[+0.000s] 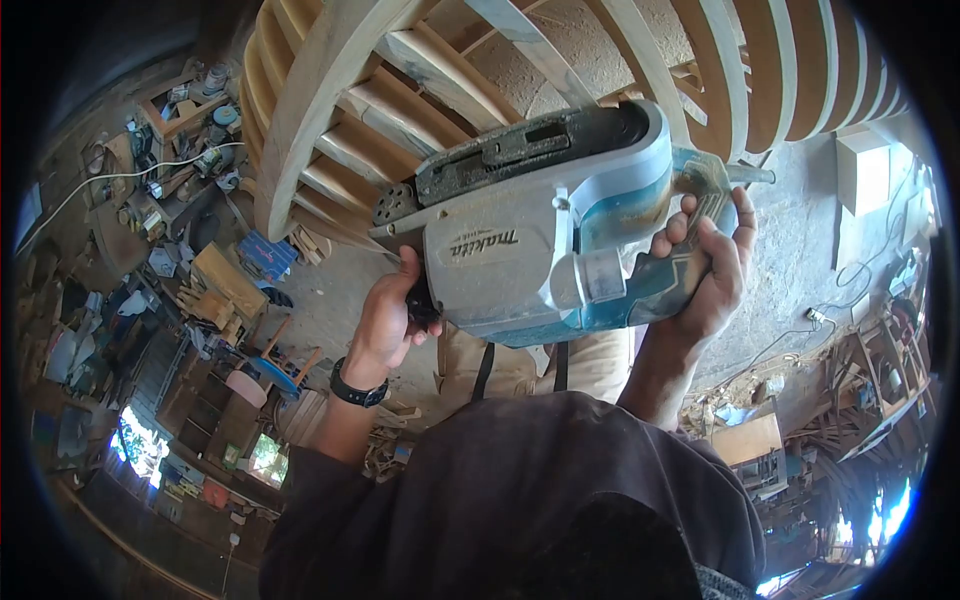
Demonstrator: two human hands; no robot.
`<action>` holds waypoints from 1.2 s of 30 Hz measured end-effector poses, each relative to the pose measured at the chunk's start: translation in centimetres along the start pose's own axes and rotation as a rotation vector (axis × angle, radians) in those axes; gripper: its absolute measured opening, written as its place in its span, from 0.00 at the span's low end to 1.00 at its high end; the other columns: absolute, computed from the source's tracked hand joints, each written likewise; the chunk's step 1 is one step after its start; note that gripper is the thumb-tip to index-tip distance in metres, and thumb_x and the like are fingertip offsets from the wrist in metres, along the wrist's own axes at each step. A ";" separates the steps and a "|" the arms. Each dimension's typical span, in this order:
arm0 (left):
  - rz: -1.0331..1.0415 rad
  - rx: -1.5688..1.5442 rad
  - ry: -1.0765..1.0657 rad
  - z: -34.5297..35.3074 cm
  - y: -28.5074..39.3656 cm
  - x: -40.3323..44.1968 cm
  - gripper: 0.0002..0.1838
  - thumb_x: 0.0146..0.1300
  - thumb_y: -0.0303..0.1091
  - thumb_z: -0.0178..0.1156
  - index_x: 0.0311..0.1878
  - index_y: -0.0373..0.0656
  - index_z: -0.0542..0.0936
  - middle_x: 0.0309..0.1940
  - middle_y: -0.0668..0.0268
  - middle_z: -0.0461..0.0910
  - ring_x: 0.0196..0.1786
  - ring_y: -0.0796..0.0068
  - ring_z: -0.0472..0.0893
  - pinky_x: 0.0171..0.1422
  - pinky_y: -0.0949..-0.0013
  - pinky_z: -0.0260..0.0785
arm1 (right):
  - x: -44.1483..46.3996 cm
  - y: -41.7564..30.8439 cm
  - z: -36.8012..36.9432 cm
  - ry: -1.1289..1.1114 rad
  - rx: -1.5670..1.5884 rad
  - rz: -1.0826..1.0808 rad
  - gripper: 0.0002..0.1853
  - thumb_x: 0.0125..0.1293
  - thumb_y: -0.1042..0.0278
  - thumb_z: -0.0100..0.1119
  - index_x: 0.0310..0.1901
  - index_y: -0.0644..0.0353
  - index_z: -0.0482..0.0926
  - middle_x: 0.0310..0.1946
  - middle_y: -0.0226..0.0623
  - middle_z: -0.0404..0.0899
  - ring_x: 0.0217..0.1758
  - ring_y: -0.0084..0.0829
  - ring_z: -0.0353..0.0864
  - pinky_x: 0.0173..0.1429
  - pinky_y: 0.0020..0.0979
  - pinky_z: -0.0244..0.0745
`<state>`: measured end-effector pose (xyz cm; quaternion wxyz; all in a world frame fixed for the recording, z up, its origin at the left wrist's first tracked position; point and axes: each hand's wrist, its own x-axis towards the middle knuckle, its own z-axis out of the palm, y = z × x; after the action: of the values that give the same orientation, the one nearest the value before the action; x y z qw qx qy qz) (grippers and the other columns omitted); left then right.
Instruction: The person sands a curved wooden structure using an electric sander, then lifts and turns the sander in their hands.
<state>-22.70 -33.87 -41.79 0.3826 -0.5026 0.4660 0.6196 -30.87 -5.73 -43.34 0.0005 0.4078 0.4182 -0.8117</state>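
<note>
A large grey and teal Makita belt sander (500, 245) is held up in front of my body, tilted, with its belt side toward the wooden slats. My left hand (392, 310), with a black watch on the wrist, is closed round the black front knob at the sander's left end. Fingers of my right hand (715, 260) wrap round the rear handle at the right end. Just beyond the sander stands a curved wooden frame (330, 110) with many pale slats; whether the sander touches it I cannot tell.
Wood offcuts (222, 285) and clutter cover the floor at the left. A white block-shaped object (862, 170) is at the right, near a cable with a connector (815, 316). A blue round-topped stool (275, 373) stands at the lower left. More scrap wood (750, 440) lies lower right.
</note>
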 end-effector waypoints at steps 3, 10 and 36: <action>-0.005 0.004 0.009 -0.6 -1.7 0.3 0.36 0.73 0.65 0.39 0.39 0.38 0.80 0.22 0.65 0.80 0.16 0.80 0.75 0.13 0.82 0.58 | -0.4 1.1 -1.2 -0.008 -0.007 0.019 0.27 0.62 0.81 0.46 0.64 0.62 0.59 0.42 0.50 0.71 0.31 0.32 0.76 0.31 0.32 0.79; -0.003 0.010 -0.001 -1.0 0.1 -0.2 0.38 0.72 0.65 0.39 0.36 0.36 0.81 0.20 0.64 0.80 0.15 0.80 0.76 0.12 0.82 0.58 | -0.1 0.4 1.1 -0.051 0.053 -0.011 0.26 0.63 0.80 0.46 0.63 0.61 0.58 0.42 0.50 0.70 0.32 0.31 0.75 0.32 0.32 0.79; -0.100 -0.092 -0.071 -2.9 3.8 -0.8 0.36 0.71 0.67 0.41 0.44 0.39 0.79 0.21 0.59 0.81 0.15 0.79 0.75 0.12 0.82 0.56 | 0.3 -0.5 7.0 -0.116 -0.038 -0.060 0.21 0.67 0.78 0.50 0.62 0.62 0.63 0.43 0.55 0.75 0.35 0.34 0.78 0.34 0.29 0.79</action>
<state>-25.30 -37.71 -40.44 0.4058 -0.5197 0.3977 0.6380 -35.81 -10.04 -40.95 0.0081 0.3472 0.4446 -0.8256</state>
